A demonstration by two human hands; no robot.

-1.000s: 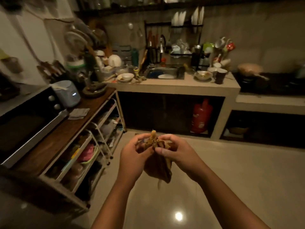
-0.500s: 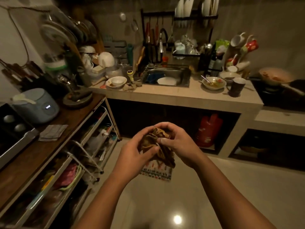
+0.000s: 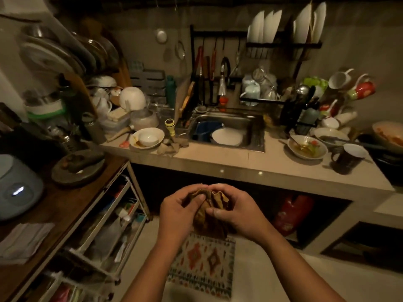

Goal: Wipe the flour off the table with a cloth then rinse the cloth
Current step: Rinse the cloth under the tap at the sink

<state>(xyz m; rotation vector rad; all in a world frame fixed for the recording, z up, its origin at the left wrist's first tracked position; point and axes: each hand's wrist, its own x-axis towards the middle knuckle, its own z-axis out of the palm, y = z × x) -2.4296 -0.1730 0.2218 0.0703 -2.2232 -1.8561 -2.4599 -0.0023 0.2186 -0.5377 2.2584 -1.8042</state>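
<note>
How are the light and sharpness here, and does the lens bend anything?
Head view: dim, warm light; the pale stone counter edge curves from wide-angle distortion; the crumpled brown cloth looks fairly sharp; the white wire shelf rack at lower left is smeared.

We log two arms, both bare. Left grip (image 3: 176, 211) and right grip (image 3: 237, 212): bare fingers, a short plain thumbnail showing on each. Behind each grip the wrist is uncovered; left forearm (image 3: 152, 269) and right forearm (image 3: 290, 264) run bare from there back to the bottom edge. Light is dim, so finer marks we can't tell.
</note>
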